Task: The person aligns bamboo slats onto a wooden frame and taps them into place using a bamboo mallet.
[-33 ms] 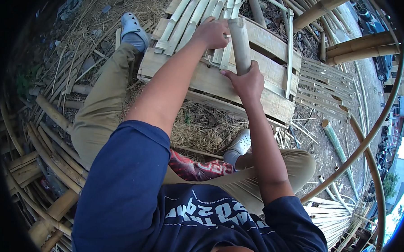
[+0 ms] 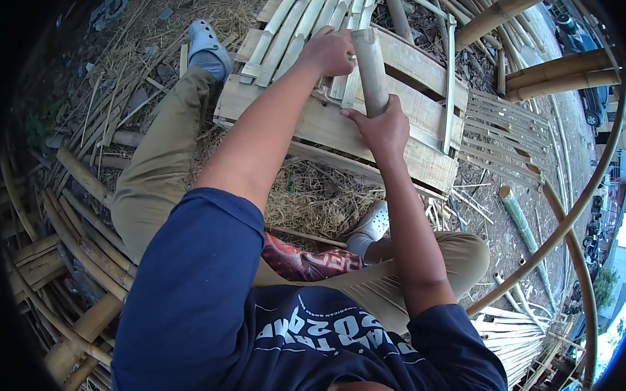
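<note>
The right hand point(image 2: 382, 129) is clenched around one pale round bamboo pole point(image 2: 369, 69); the left hand point(image 2: 328, 53) grips its top end, above one wooden pallet point(image 2: 330, 130).

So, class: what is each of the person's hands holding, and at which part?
The right hand grips a bamboo tube around its lower part. The left hand rests at the tube's top end, beside the split bamboo strips on the wooden pallet.
</note>
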Demonstrator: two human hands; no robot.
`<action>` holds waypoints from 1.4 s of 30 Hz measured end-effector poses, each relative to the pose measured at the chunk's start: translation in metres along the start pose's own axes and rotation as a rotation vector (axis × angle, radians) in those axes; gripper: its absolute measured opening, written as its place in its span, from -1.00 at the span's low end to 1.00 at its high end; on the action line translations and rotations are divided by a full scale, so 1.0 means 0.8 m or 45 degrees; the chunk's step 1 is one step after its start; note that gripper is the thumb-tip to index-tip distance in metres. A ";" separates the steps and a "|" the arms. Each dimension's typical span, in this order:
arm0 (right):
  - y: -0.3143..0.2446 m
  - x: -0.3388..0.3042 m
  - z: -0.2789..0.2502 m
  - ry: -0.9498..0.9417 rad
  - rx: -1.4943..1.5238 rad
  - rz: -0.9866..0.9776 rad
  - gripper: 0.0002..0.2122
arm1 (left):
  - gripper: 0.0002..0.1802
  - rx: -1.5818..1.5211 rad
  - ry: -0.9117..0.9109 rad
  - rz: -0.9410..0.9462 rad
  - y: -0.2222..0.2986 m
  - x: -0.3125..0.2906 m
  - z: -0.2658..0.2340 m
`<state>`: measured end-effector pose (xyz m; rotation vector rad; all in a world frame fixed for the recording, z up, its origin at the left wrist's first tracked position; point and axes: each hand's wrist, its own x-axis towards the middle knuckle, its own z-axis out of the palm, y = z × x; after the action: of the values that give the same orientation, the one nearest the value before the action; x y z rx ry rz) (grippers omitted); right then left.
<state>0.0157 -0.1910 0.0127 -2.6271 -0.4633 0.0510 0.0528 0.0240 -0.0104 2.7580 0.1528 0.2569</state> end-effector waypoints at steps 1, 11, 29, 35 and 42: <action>0.003 0.002 0.001 0.001 0.002 0.006 -0.19 | -0.58 -0.016 -0.028 -0.058 0.007 0.000 -0.005; -0.014 0.006 0.003 -0.003 0.021 -0.081 -0.21 | -0.64 0.023 0.194 0.058 -0.048 0.022 0.054; 0.019 0.093 -0.066 -0.037 0.091 -0.863 -0.53 | -0.48 0.156 -0.004 0.150 -0.056 0.020 0.049; 0.107 0.116 -0.112 0.013 -0.068 -1.529 -0.69 | -0.55 0.044 0.077 0.162 -0.020 0.009 0.030; 0.107 0.115 -0.064 0.161 -0.226 -1.267 -0.73 | -0.57 0.054 0.114 0.175 -0.020 0.006 0.019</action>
<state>0.1353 -0.2548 0.0232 -2.2399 -1.7043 -0.4836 0.0597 0.0342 -0.0294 2.8044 -0.0085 0.4179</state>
